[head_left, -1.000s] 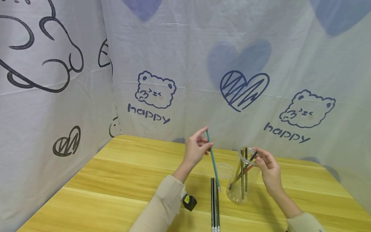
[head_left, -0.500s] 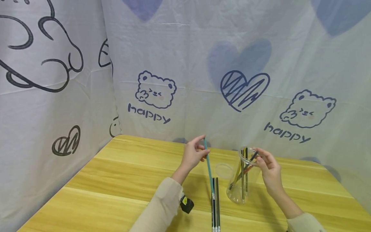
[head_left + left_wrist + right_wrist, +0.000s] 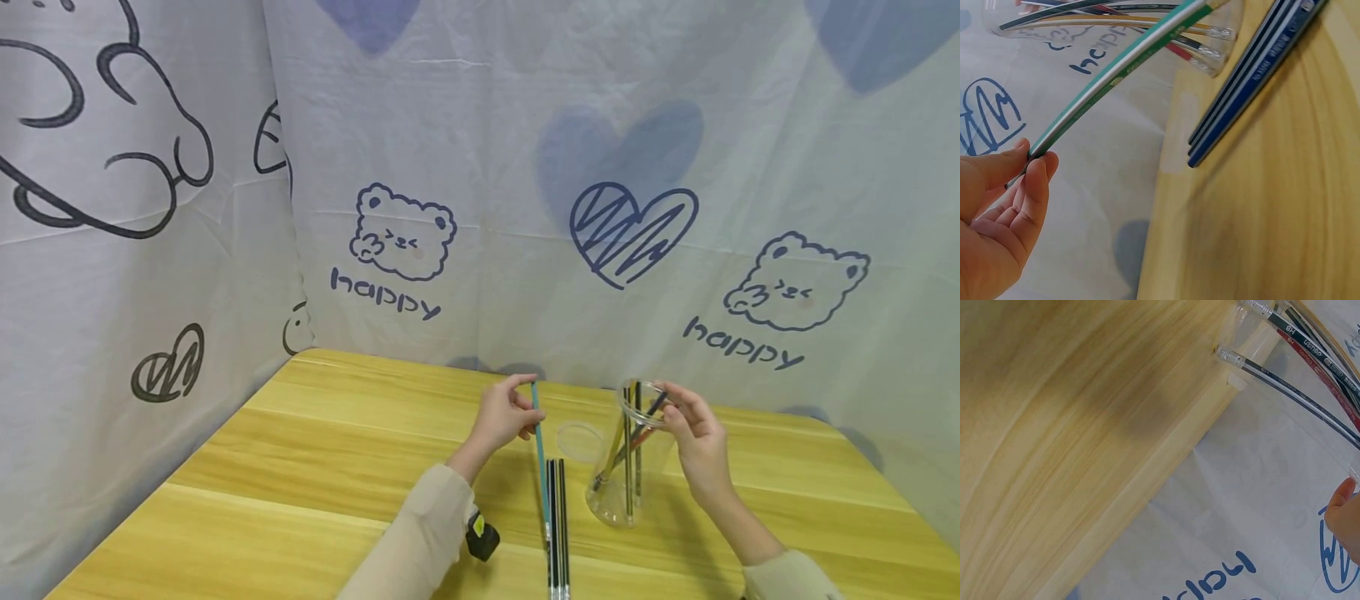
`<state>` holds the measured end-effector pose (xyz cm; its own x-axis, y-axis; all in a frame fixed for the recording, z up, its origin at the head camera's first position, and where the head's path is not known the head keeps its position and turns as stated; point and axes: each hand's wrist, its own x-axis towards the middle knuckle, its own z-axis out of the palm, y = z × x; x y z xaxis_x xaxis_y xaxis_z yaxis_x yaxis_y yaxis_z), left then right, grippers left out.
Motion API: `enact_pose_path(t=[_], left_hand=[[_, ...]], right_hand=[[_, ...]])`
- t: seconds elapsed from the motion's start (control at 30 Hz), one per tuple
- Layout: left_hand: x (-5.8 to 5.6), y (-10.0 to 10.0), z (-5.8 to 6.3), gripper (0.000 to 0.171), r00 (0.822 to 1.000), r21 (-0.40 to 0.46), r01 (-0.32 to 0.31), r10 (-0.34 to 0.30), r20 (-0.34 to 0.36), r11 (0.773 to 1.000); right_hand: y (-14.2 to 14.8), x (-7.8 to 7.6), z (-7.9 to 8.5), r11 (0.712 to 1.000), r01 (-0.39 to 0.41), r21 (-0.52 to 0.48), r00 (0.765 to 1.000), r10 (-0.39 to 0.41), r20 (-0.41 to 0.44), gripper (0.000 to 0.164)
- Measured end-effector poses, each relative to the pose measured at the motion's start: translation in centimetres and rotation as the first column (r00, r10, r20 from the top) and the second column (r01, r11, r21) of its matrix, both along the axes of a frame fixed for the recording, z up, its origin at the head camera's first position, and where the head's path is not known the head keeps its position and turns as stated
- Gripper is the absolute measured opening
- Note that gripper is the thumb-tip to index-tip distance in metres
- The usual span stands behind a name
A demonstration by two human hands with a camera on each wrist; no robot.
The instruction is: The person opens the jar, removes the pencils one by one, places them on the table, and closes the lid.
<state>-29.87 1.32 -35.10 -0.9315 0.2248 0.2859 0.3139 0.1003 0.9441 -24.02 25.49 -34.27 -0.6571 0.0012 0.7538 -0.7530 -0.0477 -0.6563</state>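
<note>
My left hand (image 3: 504, 414) pinches a green pencil (image 3: 540, 467) near its upper end. The pencil slants down, its eraser end at the left side of a row of dark pencils (image 3: 557, 525) lying side by side on the table. In the left wrist view, thumb and fingertips of the left hand (image 3: 1007, 215) grip the green pencil (image 3: 1107, 81) by its tip end. My right hand (image 3: 702, 454) holds the rim of a clear plastic jar (image 3: 609, 506), which stands upright. Several pencils (image 3: 1319, 369), among them dark, yellow and red ones, lean inside it.
A clear round lid (image 3: 580, 442) lies behind the pencil row, left of the jar. The wooden table (image 3: 300, 467) meets a printed white cloth (image 3: 480, 167) at its back and left. A small black device (image 3: 482, 537) sits at my left wrist.
My left hand has lowered with the green pencil. The pencil's eraser end has moved from the row's right side across to its left side. The right hand and jar stay put.
</note>
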Motion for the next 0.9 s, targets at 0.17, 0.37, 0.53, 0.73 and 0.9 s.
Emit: enact_pose_path(t=[0.17, 0.37, 0.53, 0.73, 0.9], left_hand=[[-0.1, 0.0, -0.6, 0.055, 0.999, -0.027, 0.018, -0.016, 0.047, 0.999], [-0.2, -0.1, -1.3, 0.055, 0.993, -0.094, 0.043, -0.032, 0.112, 0.995], [-0.2, 0.1, -1.8, 0.053, 0.983, -0.111, 0.082, -0.061, 0.176, 0.990], [0.0, 0.3, -2.5, 0.052, 0.976, -0.155, 0.105, -0.072, 0.204, 0.982], [0.1, 0.7, -2.9, 0.050, 0.970, -0.171, 0.112, -0.071, 0.233, 0.979]], right_hand=[[-0.2, 0.0, 0.1, 1.000, 0.011, -0.012, 1.000, -0.011, -0.002, 0.027], [-0.2, 0.0, 0.1, 1.000, 0.018, -0.011, 1.000, -0.018, 0.004, 0.026], [-0.2, 0.0, 0.1, 1.000, 0.020, -0.018, 1.000, -0.020, 0.016, 0.026], [-0.1, 0.0, 0.1, 0.999, 0.030, -0.016, 0.999, -0.029, 0.026, 0.027], [-0.1, 0.0, 0.1, 1.000, 0.023, -0.015, 1.000, -0.023, 0.014, 0.026]])
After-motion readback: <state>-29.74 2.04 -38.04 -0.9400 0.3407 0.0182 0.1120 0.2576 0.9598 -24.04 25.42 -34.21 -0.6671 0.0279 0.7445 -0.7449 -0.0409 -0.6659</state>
